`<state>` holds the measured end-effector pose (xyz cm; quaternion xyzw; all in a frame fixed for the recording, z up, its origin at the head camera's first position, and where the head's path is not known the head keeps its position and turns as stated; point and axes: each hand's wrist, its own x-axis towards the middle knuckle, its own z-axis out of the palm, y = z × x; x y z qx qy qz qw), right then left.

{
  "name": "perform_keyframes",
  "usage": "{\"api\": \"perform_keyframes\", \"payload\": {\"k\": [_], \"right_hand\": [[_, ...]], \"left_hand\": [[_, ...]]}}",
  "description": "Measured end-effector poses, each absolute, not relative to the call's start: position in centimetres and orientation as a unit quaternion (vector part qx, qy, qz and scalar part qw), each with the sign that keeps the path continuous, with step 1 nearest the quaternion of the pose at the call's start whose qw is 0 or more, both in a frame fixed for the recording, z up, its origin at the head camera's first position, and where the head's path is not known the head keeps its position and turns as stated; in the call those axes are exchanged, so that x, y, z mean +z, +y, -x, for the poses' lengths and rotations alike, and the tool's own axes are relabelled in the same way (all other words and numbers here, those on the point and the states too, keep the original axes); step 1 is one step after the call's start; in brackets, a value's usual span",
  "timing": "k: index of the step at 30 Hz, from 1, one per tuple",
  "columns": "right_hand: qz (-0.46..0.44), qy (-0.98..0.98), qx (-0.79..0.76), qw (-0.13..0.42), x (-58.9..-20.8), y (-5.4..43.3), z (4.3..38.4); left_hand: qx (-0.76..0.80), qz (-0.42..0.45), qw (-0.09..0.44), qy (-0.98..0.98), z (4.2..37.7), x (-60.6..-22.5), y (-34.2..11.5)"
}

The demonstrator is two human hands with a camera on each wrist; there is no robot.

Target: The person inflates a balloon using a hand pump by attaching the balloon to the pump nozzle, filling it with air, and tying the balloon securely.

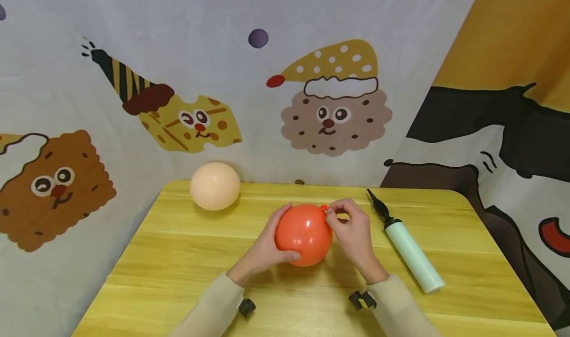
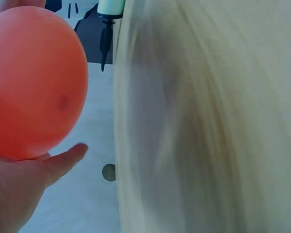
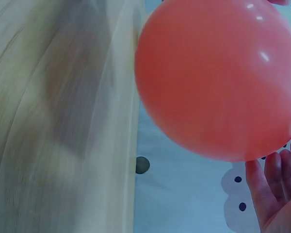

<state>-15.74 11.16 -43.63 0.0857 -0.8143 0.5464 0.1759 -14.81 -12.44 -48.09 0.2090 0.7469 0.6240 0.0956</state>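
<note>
An inflated orange-red balloon [image 1: 304,238] is held above the wooden table. My left hand [image 1: 269,243] grips its left side, thumb along the front and fingers round the far side. At the balloon's upper right, my right hand [image 1: 353,228] pinches the neck [image 1: 324,208] between thumb and fingertips; the neck looks knotted, though small. In the left wrist view, the balloon [image 2: 36,82] sits against the left hand [image 2: 24,187]. From the right wrist, the balloon [image 3: 218,82] covers much of the view, with the right hand [image 3: 281,194] by its neck end.
A peach balloon [image 1: 215,186] rests at the table's back left. Right of my hands lies a mint-green balloon pump [image 1: 414,255] with a black nozzle [image 1: 378,206] pointing to the back. The wooden table [image 1: 169,267] meets a cartoon-printed cloth [image 1: 258,144] behind it.
</note>
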Motion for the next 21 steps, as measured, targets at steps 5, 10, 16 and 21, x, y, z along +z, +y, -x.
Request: {"api": "perform_keyframes", "payload": {"k": [5, 10, 16, 21], "right_hand": [[-0.083, -0.821, 0.542, 0.156, -44.2, 10.7, 16.2], [-0.097, -0.833, 0.528, 0.137, -44.8, 11.0, 16.3], [-0.102, -0.856, 0.485, 0.147, -45.7, 12.3, 16.0], [-0.106, -0.868, 0.457, 0.164, -46.3, 13.1, 15.9]], "left_hand": [[0.632, -0.172, 0.095, 0.750, 14.5, -48.4, -12.3], [0.654, -0.098, 0.046, 0.749, 14.7, -48.7, -12.6], [0.648, 0.003, -0.021, 0.762, 16.6, -48.3, -13.9], [0.625, 0.050, -0.039, 0.778, 19.0, -47.5, -15.2]]}}
